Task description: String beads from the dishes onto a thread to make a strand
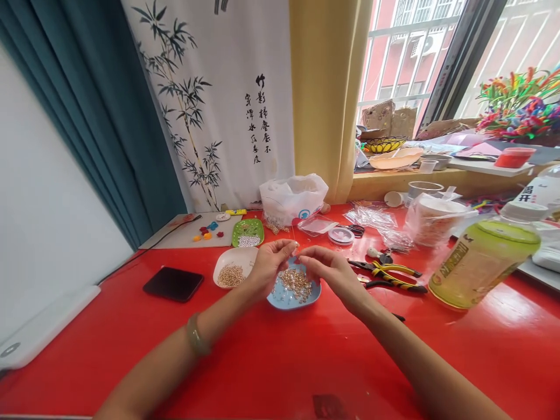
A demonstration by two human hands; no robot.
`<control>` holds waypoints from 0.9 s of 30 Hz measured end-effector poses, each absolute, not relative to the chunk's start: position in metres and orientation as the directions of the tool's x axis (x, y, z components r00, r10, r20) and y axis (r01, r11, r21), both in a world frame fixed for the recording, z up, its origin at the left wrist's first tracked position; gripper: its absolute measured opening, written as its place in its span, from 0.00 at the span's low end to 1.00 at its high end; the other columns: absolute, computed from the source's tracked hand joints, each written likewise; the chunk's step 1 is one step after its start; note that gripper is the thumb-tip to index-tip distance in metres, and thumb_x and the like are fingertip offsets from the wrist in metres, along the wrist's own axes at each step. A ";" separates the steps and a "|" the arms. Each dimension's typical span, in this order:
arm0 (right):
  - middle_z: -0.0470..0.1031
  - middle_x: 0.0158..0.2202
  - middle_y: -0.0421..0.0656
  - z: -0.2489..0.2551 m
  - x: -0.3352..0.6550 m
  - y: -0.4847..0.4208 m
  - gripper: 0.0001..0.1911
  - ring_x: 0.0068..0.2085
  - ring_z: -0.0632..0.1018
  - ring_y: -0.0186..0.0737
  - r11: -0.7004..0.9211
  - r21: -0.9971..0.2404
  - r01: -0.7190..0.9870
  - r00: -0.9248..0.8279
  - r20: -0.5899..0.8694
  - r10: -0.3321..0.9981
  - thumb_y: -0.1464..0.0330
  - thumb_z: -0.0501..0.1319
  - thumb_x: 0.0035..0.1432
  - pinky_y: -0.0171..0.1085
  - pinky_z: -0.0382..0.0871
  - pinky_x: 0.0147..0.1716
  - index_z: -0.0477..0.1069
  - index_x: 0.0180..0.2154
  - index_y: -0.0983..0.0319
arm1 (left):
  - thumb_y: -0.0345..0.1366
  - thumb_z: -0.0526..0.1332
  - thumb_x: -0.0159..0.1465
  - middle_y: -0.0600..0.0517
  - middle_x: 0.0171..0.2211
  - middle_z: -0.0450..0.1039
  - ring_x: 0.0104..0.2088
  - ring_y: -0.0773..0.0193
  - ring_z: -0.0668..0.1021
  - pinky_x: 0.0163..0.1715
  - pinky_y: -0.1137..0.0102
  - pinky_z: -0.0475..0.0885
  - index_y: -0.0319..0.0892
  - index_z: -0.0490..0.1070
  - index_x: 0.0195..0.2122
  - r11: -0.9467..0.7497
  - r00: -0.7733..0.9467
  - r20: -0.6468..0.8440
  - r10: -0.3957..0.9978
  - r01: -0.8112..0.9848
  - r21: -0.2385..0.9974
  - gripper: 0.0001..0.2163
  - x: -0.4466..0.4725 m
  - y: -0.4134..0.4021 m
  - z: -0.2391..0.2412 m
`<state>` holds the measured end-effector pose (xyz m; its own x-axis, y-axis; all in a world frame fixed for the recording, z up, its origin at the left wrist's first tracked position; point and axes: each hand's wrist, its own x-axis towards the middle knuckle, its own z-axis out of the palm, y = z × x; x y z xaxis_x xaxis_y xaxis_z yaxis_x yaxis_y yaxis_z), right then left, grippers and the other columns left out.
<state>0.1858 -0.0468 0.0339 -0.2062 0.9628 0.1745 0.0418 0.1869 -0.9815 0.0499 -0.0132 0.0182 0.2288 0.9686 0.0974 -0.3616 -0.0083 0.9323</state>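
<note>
Over the blue dish (pixel 286 303), my left hand (pixel 268 267) and my right hand (pixel 336 275) meet with their fingertips close together. My left thumb and forefinger pinch a small pale bead (pixel 296 245). The fingers of my right hand are also pinched, just beside it; whatever they hold is too small to make out. Gold and clear beads (pixel 297 283) lie in the blue dish below. To its left, partly behind my left forearm, stands a white dish (pixel 224 261) with small gold beads (pixel 231 275).
A green tray (pixel 248 225) of beads sits behind the white dish. At left lies a black phone (pixel 173 284). Yellow-and-black pliers (pixel 385 269), a tilted-looking green drink bottle (pixel 483 262), scissors (pixel 356 230), and a white plastic bag (pixel 292 198) surround the right and back.
</note>
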 end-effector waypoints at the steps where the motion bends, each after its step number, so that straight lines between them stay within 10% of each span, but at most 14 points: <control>1: 0.68 0.21 0.38 0.033 0.184 -0.047 0.11 0.20 0.66 0.28 0.189 -0.982 0.029 -0.206 0.179 0.962 0.62 0.60 0.45 0.30 0.58 0.19 0.69 0.28 0.62 | 0.39 0.65 0.46 0.57 0.19 0.61 0.17 0.79 0.57 0.15 0.78 0.49 0.36 0.68 0.25 -0.002 0.233 0.092 0.968 -0.360 0.933 0.11 0.050 -0.013 0.016; 27: 0.70 0.21 0.39 0.021 0.186 -0.039 0.09 0.20 0.67 0.24 -0.005 -0.962 -0.272 -0.192 0.049 0.980 0.65 0.63 0.43 0.28 0.59 0.20 0.70 0.22 0.65 | 0.39 0.64 0.47 0.57 0.20 0.64 0.18 0.78 0.61 0.18 0.77 0.55 0.37 0.70 0.25 -0.041 0.263 0.132 0.956 -0.327 0.944 0.10 0.054 -0.013 0.005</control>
